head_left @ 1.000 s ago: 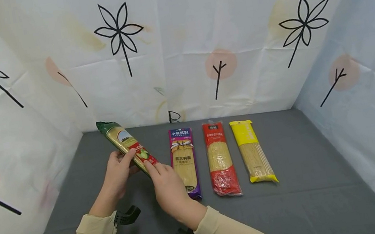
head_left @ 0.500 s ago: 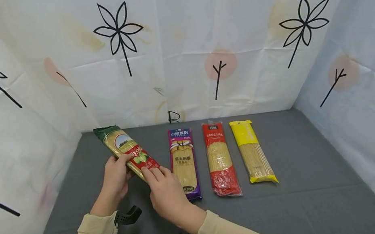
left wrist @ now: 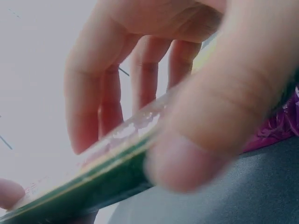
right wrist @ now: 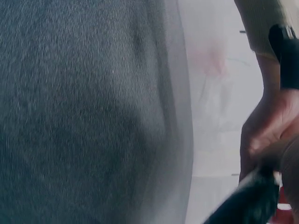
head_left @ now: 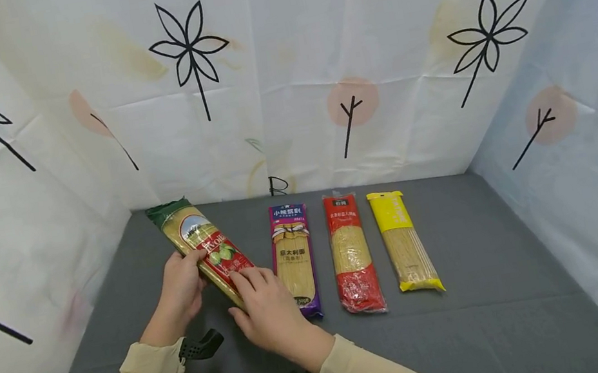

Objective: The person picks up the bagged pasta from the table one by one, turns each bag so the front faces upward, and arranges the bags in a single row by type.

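Note:
A spaghetti packet (head_left: 208, 245) with a green top end and a red label is tilted up above the grey table, its lower end hidden behind the right hand. My left hand (head_left: 181, 290) grips its left edge, thumb on the front. In the left wrist view, a thumb (left wrist: 196, 144) lies across the packet's dark green side (left wrist: 103, 189). My right hand (head_left: 272, 311) holds the lower part, fingertips on the red label and thumb by the lower edge. The right wrist view has a blurred dark green end (right wrist: 250, 200) of the packet beside the left hand.
Right of the hands lie a purple pasta packet (head_left: 294, 262), a red one (head_left: 354, 256) and a yellow one (head_left: 404, 241), side by side on the grey tabletop (head_left: 476, 341). A white patterned cloth (head_left: 281, 72) encloses the back and sides. Black straps circle both wrists.
The spaghetti packet has turned its printed front more toward the head camera, and its top end has shifted slightly left. Both hands stay on it; the other packets have not moved.

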